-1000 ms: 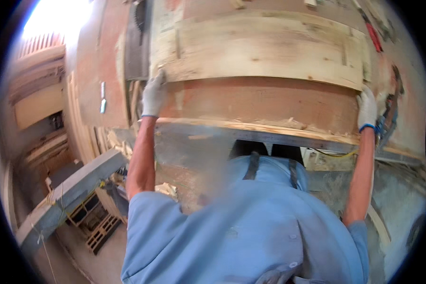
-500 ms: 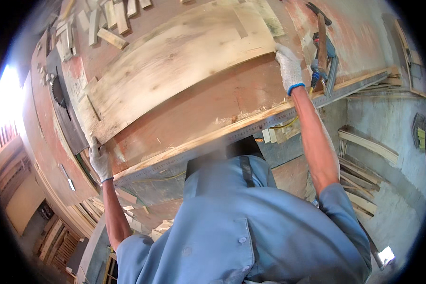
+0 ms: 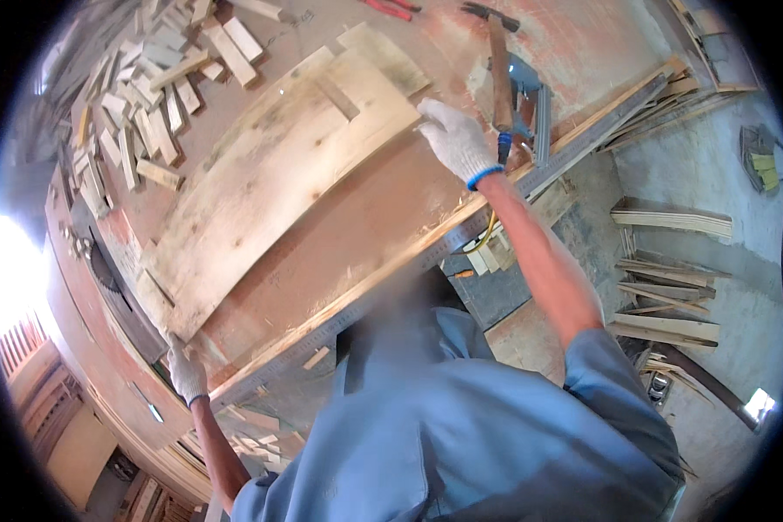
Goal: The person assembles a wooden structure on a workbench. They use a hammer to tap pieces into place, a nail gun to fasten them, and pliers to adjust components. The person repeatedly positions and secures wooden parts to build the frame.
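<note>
A pale, thin plywood sheet with knots lies across the reddish-brown workbench, with a narrow strip of wood on its far right part. My left hand, in a white knit glove, has its fingers closed at the sheet's near left corner. At the near right corner is my right hand, gloved in white with a blue cuff. Its fingers and thumb meet the sheet's edge there; their undersides are hidden. Another small strip of wood rests at the sheet's left end.
A heap of wood offcuts covers the bench's far left. Right of my right hand lie a hammer and a blue power tool. A circular saw blade rises at the left. A metal ruler edge runs along the bench front.
My view has turned and shifted, bringing more offcuts and red pliers into sight. Both hands stay at the sheet's near corners.
</note>
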The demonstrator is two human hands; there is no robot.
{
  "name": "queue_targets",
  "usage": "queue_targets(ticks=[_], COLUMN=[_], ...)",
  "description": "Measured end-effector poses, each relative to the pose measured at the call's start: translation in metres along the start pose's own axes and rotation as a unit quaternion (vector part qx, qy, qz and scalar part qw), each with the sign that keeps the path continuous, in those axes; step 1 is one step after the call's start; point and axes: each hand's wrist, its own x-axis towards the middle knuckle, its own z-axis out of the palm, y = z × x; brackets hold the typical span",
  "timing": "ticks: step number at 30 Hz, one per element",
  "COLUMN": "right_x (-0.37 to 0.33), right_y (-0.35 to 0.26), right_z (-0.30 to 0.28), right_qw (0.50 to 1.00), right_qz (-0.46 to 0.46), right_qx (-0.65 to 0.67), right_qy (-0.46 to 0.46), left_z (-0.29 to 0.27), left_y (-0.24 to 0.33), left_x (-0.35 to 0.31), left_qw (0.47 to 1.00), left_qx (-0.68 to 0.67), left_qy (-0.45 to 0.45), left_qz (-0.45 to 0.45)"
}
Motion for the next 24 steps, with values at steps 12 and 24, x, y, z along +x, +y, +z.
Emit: queue_targets(ticks=[12, 24], right_x=[0.026, -0.002], right_y=[0.030, 0.151], right_z=[-0.089, -0.188], right_qw=[0.958, 0.975], right_qz=[0.152, 0.150], right_qx=[-0.228, -0.154], right_qy=[0.088, 0.061], left_z=[-0.026, -0.004], left_y=[0.389, 0.451], left_x=[0.016, 0.027], left_qw=[0.893, 0.869], left_qx=[-0.063, -0.072], left_qy=[0.115, 0.106], left_qz=[0.430, 0.479])
